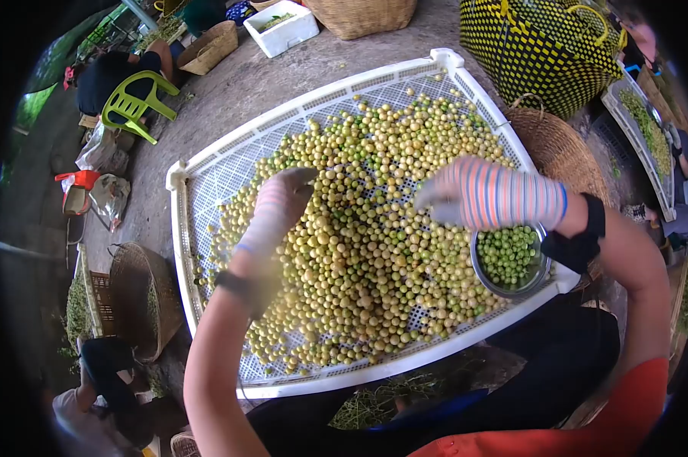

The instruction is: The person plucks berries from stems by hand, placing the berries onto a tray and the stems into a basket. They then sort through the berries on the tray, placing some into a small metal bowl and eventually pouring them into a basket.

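Note:
A white plastic mesh tray (230,150) lies before me, covered with small round yellow-green fruits (374,266). My left hand (281,199), in a striped glove with grey fingertips, hovers over the left-centre of the fruits, thumb and fingers apart and slightly blurred. On the right, my right hand (485,194), gloved alike, reaches leftward just above the fruits. Its fingers are bent but apart from the thumb, and I see nothing between them. Below its wrist, a metal-rimmed bowl (544,268) holds greener fruits (504,255) at the tray's near right corner; the hand partly covers the bowl.
A yellow-black woven basket (542,53) and a wicker basket (565,152) stand right of the tray. Behind it are a white foam box (283,34) and another wicker basket (363,15). A green chair (134,103) with a seated person is at far left; other people sit around.

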Motion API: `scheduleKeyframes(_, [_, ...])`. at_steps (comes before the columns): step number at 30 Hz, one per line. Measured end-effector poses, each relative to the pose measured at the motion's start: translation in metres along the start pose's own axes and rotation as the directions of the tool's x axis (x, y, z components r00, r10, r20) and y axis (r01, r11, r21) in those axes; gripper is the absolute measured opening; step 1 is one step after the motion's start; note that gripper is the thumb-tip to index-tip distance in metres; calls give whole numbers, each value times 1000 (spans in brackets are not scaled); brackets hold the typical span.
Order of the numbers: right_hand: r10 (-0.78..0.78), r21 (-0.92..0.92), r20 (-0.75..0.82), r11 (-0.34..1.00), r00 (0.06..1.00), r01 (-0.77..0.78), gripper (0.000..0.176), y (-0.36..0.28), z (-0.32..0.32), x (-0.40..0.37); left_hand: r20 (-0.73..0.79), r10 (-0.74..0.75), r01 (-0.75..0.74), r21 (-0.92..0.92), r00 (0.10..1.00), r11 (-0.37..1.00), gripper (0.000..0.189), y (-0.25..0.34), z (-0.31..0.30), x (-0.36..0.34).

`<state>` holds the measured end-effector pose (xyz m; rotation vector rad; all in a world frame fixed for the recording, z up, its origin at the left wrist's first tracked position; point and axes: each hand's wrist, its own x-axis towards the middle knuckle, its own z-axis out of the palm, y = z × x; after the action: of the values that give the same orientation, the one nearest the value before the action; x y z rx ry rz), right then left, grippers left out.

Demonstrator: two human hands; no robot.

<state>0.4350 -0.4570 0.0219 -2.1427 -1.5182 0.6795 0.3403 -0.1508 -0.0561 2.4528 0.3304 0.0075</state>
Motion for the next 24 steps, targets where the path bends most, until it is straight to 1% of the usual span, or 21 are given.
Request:
scheduleKeyframes(1, [75,-6,-59,997,995,-76,27,5,-10,8,-27,-4,2,-57,1000,998,29,-8,8,14])
scheduleKeyframes(2, [141,44,-132,990,981,-137,27,21,-15,14,-64,26,-28,-36,998,999,33,-9,18,24])
scheduleKeyframes(3, [212,96,-202,976,956,-196,28,40,-18,18,-106,58,-40,165,993,985,41,11,20,24])
scheduleKeyframes(5, [444,100,-267,896,855,-434,26,70,-37,19,-137,96,-44,343,986,938,47,33,28,32])
scheduleKeyframes(6, [379,-48,-366,904,850,-424,27,96,-43,13,-144,26,25,340,989,940,54,41,24,34])
scheduleKeyframes(7, [358,-74,-442,899,822,-432,27,124,-44,2,-157,9,43,324,988,945,61,39,20,39])
scheduleKeyframes(8, [566,150,-350,820,746,-552,27,134,-47,-9,-156,-30,67,239,987,969,64,29,13,42])
scheduleKeyframes(9, [677,256,-279,736,681,-627,28,135,-51,-20,-151,-67,91,155,986,984,68,17,5,45])
scheduleKeyframes(10, [681,288,-218,729,699,-620,30,142,-53,-30,-128,-39,64,196,991,978,69,11,-6,45])
scheduleKeyframes(11, [677,295,-214,732,704,-614,30,145,-52,-37,-188,209,-142,316,960,938,64,-4,-10,44])
scheduleKeyframes(12, [679,389,-213,719,703,-576,31,146,-50,-45,-160,255,-192,327,954,925,64,-15,-10,46])
scheduleKeyframes(13, [682,481,-211,696,700,-533,31,147,-48,-49,-128,299,-243,335,946,910,65,-11,-14,42])
scheduleKeyframes(14, [677,545,-170,670,716,-503,32,148,-46,-51,-27,274,-253,298,961,920,66,-6,-15,38])
scheduleKeyframes(15, [677,552,-168,667,717,-501,32,149,-43,-51,29,302,-283,442,953,851,63,2,-12,36])
scheduleKeyframes(17, [598,599,-162,691,785,-403,31,138,-38,-46,161,404,-401,670,900,625,46,6,-4,38])
scheduleKeyframes(18, [635,607,-125,657,762,-448,30,125,-38,-43,163,405,-402,673,900,621,46,8,1,40])
scheduleKeyframes(19, [635,609,-128,657,762,-445,30,117,-36,-38,237,288,-360,767,928,531,35,11,5,44])
scheduleKeyframes(20, [616,562,-106,685,781,-464,31,111,-35,-34,290,158,-330,845,944,422,25,12,8,46])
scheduleKeyframes(21, [599,513,-83,711,797,-481,31,107,-34,-32,293,160,-334,846,943,417,25,12,8,46])
scheduleKeyframes(23, [602,477,-58,718,796,-507,32,113,-33,-26,177,187,-257,717,966,648,14,12,6,44])
scheduleKeyframes(24, [617,476,-68,711,784,-517,33,122,-30,-22,98,253,-261,593,962,762,12,12,4,36])
